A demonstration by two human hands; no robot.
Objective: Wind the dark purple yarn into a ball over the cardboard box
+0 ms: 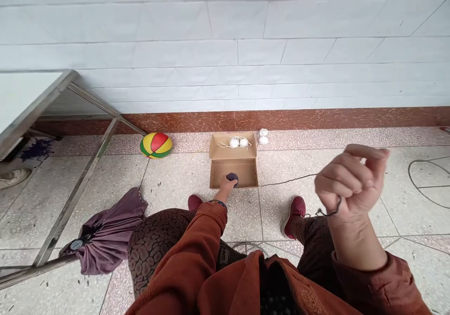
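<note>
My left hand (227, 187) is closed on a small dark purple ball of yarn (232, 177), held at the front part of an open cardboard box (214, 167) on the floor. Raised at the right, my right hand (351, 179) is closed in a fist. It grips a dark yarn strand (291, 180), which stretches left from it to the box; a short loose end hangs below the palm. White balls of yarn (234, 142) lie on the box's folded-back lid. More white yarn balls (263, 140) sit just right of the lid.
A striped ball (156, 145) rests by the wall at left. Nearer is a folded purple umbrella (108, 235) beside a metal-framed table (72, 198). A tiled wall (239, 52) rises behind the box. Loose cord (416, 183) lies at far right.
</note>
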